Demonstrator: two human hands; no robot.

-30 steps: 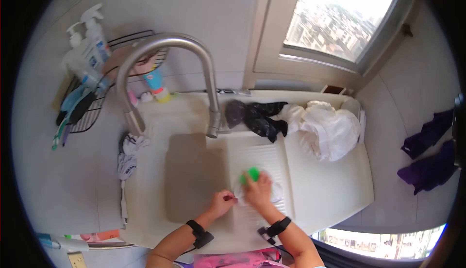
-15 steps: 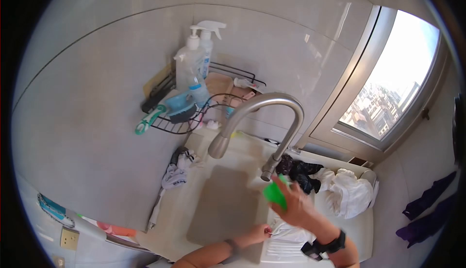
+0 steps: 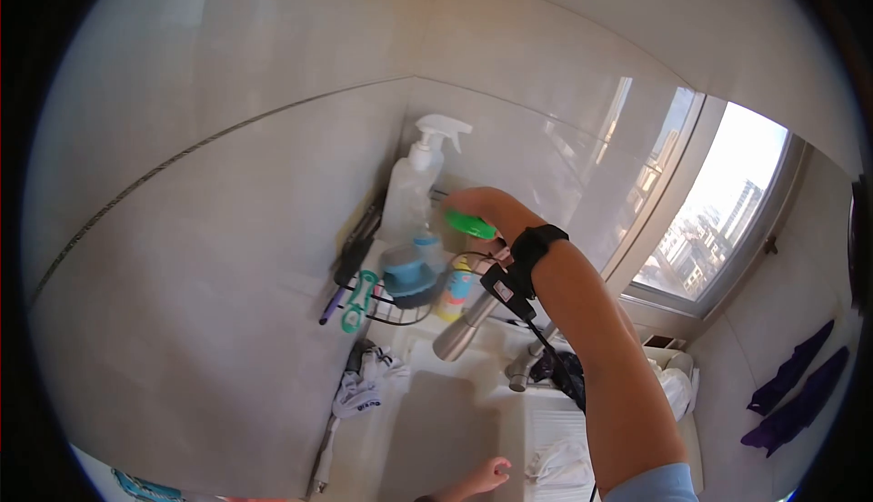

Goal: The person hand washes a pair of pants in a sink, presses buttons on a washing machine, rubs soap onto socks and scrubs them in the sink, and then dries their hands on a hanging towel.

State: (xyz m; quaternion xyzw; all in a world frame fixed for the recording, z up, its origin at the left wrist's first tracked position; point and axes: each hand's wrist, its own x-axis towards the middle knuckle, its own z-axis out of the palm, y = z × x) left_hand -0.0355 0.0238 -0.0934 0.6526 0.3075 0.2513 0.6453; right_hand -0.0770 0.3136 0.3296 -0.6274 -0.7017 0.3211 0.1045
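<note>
My right hand [image 3: 475, 204] reaches over the wire corner shelf [image 3: 400, 320], its fingers mostly hidden behind the wrist. It is closed on a bright green soap bar [image 3: 471, 225]. A black band with a cable circles that wrist. Low over the sink [image 3: 436, 438], my left hand [image 3: 489, 475] has loosely curled fingers, thumb apart, with nothing in them. Just right of it, a bunched white cloth [image 3: 562, 464] lies on the ribbed washboard [image 3: 556, 426].
The shelf bears a white spray bottle [image 3: 409, 184], a blue brush [image 3: 409, 276], a green-handled brush [image 3: 359, 302] and a yellow-capped bottle [image 3: 457, 291]. The faucet [image 3: 464, 329] stands below. Black cloth [image 3: 566, 375] and white laundry [image 3: 673, 388] lie at right.
My right hand has risen from beside the faucet to the shelf with the green soap bar. My left hand has let go of the white cloth. The view has tilted up.
</note>
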